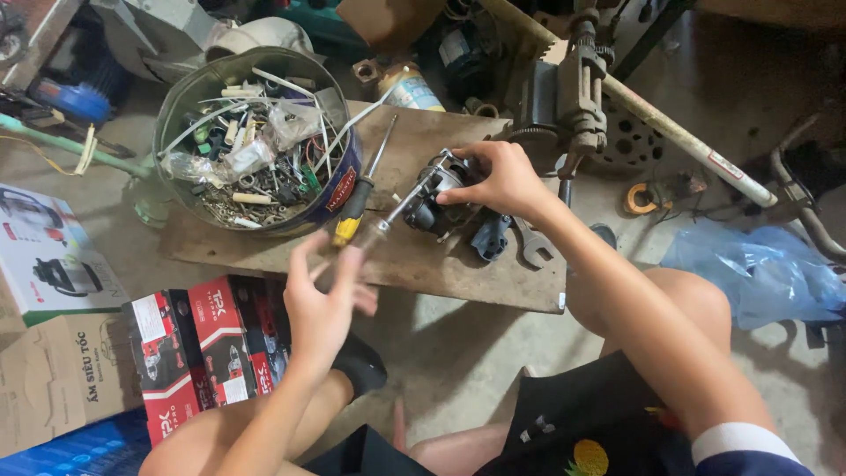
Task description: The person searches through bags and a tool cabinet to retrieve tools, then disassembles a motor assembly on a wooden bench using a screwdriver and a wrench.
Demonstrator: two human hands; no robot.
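My right hand (498,181) grips a small dark electric motor (432,203) that rests on a worn wooden board (441,269). A thin screwdriver (398,211) slants from the motor down toward my left hand (324,304). That hand hovers over the board's near edge with its fingers spread, blurred, and nothing in it. Its fingertips are just short of the thin screwdriver's handle. A second screwdriver with a yellow and black handle (355,204) lies on the board beside a round tin (181,97).
The round tin holds screws, plastic tubes and small bags. An open-ended wrench (534,250) lies right of the motor, and a metal vise (579,88) stands behind it. Red boxes (211,348) and cardboard cartons sit at left; a blue plastic bag (758,273) lies at right.
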